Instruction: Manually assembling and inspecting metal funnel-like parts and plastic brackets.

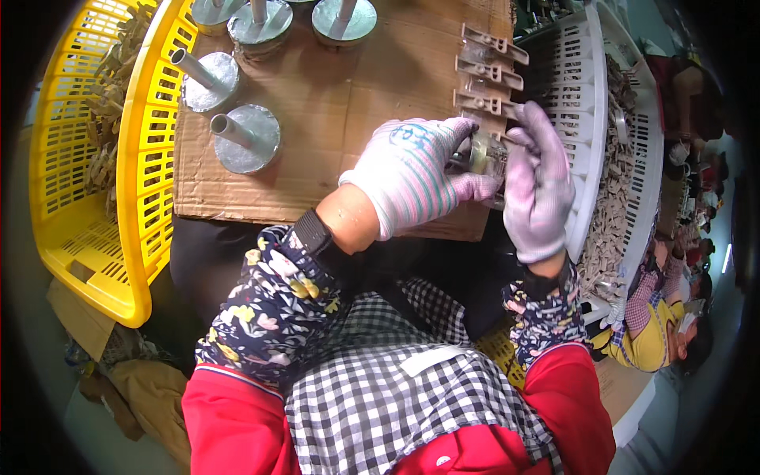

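brn cloth point(150, 400) btm L, co-wkr point(651, 336) R

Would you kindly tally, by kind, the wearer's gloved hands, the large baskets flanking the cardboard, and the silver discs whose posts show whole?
Gloved hands: 2
Yellow basket: 1
White basket: 1
Silver discs: 2
Total: 6

Small shiny item point(484, 158), right of centre: partly hidden by left hand point(416, 170), kind unclear. Rearmost metal discs point(360, 25), upper left: tubes point(259, 11) cut off by top edge. Background people point(647, 340), far right: blurred.
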`<state>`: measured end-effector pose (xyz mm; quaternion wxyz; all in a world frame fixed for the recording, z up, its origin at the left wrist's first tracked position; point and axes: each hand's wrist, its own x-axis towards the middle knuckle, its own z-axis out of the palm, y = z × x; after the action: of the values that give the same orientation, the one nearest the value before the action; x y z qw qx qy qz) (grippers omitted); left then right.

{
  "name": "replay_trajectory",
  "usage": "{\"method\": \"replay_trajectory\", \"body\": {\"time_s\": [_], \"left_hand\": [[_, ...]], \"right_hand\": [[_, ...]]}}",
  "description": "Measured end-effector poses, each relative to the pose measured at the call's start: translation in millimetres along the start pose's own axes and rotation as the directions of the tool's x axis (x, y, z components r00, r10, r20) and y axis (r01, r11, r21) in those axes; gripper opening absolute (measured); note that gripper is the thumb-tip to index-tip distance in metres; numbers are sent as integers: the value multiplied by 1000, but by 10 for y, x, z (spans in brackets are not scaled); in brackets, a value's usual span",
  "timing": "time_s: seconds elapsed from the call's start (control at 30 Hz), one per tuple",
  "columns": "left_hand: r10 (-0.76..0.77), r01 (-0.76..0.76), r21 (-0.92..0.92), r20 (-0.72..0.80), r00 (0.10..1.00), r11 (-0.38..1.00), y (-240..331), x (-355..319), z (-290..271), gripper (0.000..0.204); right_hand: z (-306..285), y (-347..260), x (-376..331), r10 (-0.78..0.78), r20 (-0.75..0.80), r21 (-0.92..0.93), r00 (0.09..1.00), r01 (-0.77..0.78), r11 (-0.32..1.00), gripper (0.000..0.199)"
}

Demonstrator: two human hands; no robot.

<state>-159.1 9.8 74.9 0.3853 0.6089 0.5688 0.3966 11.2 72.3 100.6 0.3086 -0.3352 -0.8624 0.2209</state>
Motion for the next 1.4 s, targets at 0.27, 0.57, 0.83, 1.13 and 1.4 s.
{"method": "replay_trajectory", "body": {"time_s": [0.27,0.57,0.83,1.13,1.4], "left_hand": [[-184,182,32,89,979,983,4,42,97,60],[-6,6,206,0,1000,979,-42,-142,53,71],[33,-14,556,-24,999,831,145,-218,-353,73],[-89,100,455,-46,995,885,82,311,159,53],[-325,217,401,223,919,890,99,687,-156,43]], "right_hand": [[-87,27,-135,-167,383,-367,908,315,875,80],[-151,4,95,-34,501,-318,865,220,922,73],[-162,104,263,66,500,-297,864,99,950,76],[-241,154,678,131,638,-379,759,161,912,71],[-521,195,798,-152,487,-165,860,261,951,67]]}}
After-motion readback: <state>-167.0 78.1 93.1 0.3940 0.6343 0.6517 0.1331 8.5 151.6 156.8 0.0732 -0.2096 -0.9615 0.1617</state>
